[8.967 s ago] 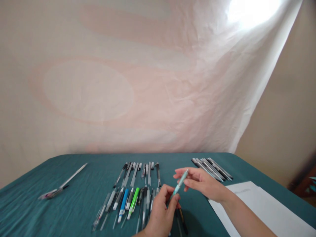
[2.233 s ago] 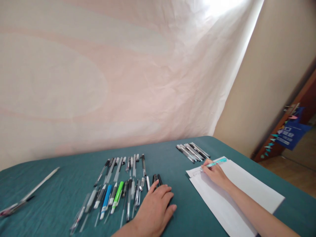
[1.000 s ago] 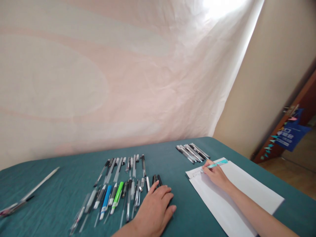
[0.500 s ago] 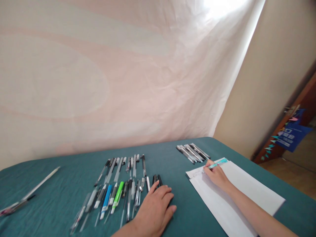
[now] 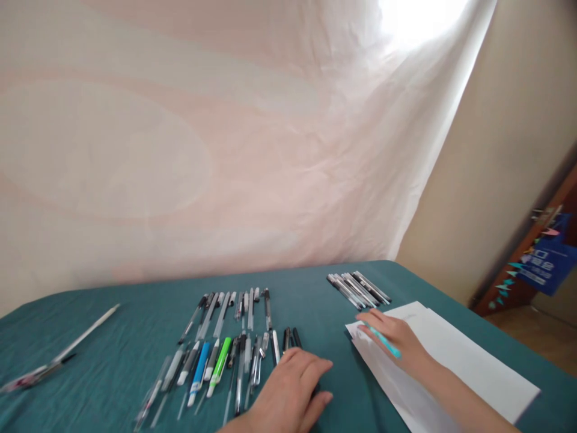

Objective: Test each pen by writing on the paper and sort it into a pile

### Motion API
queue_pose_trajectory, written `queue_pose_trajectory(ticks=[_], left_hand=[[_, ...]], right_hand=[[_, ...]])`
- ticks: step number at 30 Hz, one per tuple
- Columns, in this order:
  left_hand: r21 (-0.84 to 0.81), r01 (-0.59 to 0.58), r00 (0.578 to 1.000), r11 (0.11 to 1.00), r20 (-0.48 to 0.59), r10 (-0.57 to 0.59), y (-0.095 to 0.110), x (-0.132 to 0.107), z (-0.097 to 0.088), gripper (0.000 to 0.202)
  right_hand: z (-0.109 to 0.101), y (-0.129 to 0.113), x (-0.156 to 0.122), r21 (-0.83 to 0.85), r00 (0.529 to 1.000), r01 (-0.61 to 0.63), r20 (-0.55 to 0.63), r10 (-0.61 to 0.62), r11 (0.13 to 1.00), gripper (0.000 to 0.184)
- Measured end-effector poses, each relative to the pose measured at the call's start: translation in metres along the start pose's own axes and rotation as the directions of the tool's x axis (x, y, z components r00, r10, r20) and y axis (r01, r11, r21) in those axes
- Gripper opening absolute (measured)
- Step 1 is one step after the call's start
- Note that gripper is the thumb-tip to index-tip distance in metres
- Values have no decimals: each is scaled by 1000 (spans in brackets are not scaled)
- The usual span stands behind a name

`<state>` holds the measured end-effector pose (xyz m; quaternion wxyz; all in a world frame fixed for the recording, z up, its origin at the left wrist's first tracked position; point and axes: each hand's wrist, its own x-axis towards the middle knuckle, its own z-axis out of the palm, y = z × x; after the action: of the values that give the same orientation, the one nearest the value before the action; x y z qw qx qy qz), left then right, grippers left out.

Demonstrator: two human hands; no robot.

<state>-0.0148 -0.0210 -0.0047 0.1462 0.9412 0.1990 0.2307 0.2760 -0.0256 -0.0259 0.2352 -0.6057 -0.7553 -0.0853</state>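
Note:
My right hand (image 5: pixel 396 338) is closed around a turquoise pen (image 5: pixel 384 341) above the left edge of white paper sheets (image 5: pixel 469 355). The pen slants down to the right across the palm side; its tip is hard to make out. Faint marks show near the paper's left corner, partly behind the fingers. My left hand (image 5: pixel 293 391) lies palm down on the table with fingers bent and thumb apart, just right of the front row of pens. That row includes a blue pen (image 5: pixel 198 371) and a green pen (image 5: pixel 219 365). Two dark pens (image 5: pixel 288 338) poke out beyond its fingertips.
Behind the front row lies a back row of clear and black pens (image 5: pixel 225 316). A separate group of pens (image 5: pixel 358 290) sits at the far right, beyond the paper. At far left is a long white stick-like item (image 5: pixel 85 335). A pale cloth (image 5: pixel 270 150) hangs behind the green-covered table (image 5: pixel 315 313).
The turquoise pen has swung from pointing up-right to slanting down-right in my right hand, which has shifted over the paper's left edge. The view has tilted slightly. My left hand stays by the pens.

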Motion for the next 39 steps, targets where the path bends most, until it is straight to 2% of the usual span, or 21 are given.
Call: queue_pose_trajectory(ticks=[3, 6, 9, 15, 17, 22, 27, 31, 34, 36, 39], left_hand=[[27, -106, 994, 994, -22, 107, -4, -2, 5, 42], [66, -227, 973, 972, -14, 228, -5, -3, 9, 47], [109, -274, 962, 956, 18, 274, -5, -1, 11, 44], [154, -252, 967, 955, 2, 254, -4, 1, 9, 52], [125, -243, 969, 962, -7, 246, -4, 0, 7, 50], [73, -223, 975, 972, 15, 223, -1, 0, 5, 30], [60, -207, 978, 976, 40, 205, 1, -1, 3, 23], [37, -152, 988, 988, 26, 151, 0, 0, 2, 20], [-21, -55, 998, 998, -24, 55, -1, 1, 2, 21], [-48, -11, 999, 999, -47, 9, -2, 1, 2, 22], [-46, 10, 997, 999, -79, -14, -1, 0, 2, 24]], right_hand=[[-2, -38, 9, -192, 969, 246, 83, -234, 950, 19], [4, -68, 21, -236, 936, 351, 70, -344, 906, 15], [12, -87, 35, -276, 927, 371, 54, -371, 887, 13], [22, -107, 50, -274, 929, 368, 61, -366, 888, 6], [24, -110, 50, -259, 934, 352, 41, -354, 899, 6], [25, -110, 46, -221, 946, 314, -5, -323, 923, 9], [25, -108, 45, -170, 946, 314, -23, -322, 934, 15], [28, -102, 43, -29, 961, 270, -50, -271, 962, 31], [27, -102, 41, 209, 991, 133, -50, -125, 969, 54], [23, -106, 39, 381, 998, 37, -62, -14, 924, 58], [13, -116, 38, 628, 995, -47, -37, 91, 777, 48]])
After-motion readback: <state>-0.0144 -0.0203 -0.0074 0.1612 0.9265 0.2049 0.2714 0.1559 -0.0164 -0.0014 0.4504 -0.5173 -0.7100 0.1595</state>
